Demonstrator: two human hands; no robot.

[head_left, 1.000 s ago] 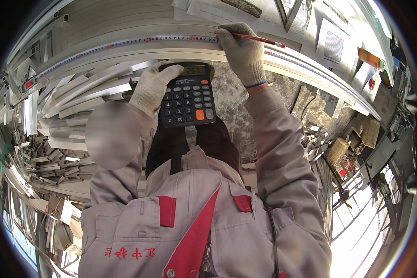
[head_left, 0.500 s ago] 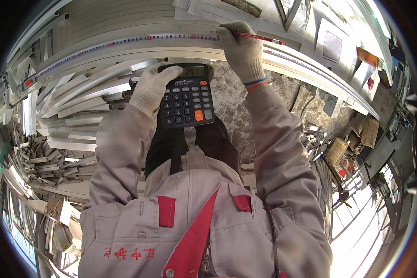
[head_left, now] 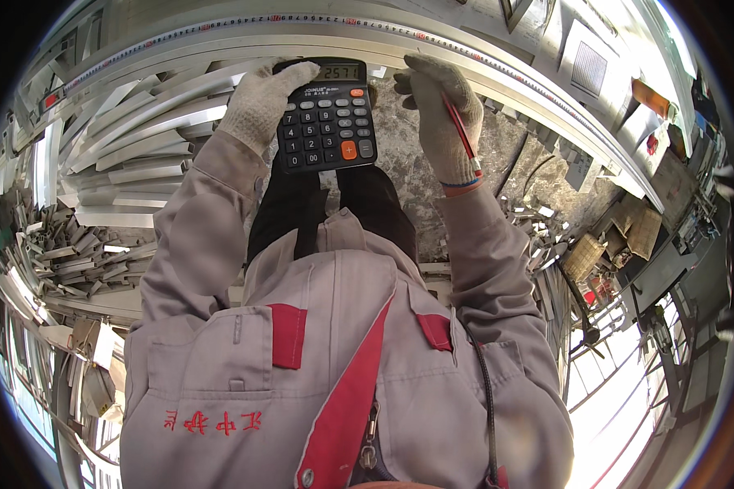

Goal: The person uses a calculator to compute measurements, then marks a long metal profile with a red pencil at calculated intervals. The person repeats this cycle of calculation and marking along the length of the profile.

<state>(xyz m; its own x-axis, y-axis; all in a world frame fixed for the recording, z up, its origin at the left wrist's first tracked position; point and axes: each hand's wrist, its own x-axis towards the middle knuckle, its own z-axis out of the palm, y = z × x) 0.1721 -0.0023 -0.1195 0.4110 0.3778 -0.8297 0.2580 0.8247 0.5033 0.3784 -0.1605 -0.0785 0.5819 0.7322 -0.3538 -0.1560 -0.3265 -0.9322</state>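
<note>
My left hand (head_left: 265,98), in a pale knit glove, grips the upper left corner of a black calculator (head_left: 328,122), with the thumb across its top edge beside the display. Grey keys and a few orange ones face up at me. A red pencil (head_left: 458,126) lies along my gloved right hand (head_left: 444,110), held against it with the fingers curled; its end points back toward the cuff. Beyond both hands, a tape measure (head_left: 318,21) stretches along a long pale metal profile, its red end piece at the far left.
Stacked metal strips (head_left: 147,138) fill the area left of the calculator, with a heap of short offcuts (head_left: 86,257) nearer me. Papers (head_left: 583,61) lie at the far right. Cardboard boxes (head_left: 620,236) stand on the right side.
My right hand has drawn back from the tape measure toward me, and the pencil has swung from sideways to pointing along the hand. The calculator stays in my left hand.
</note>
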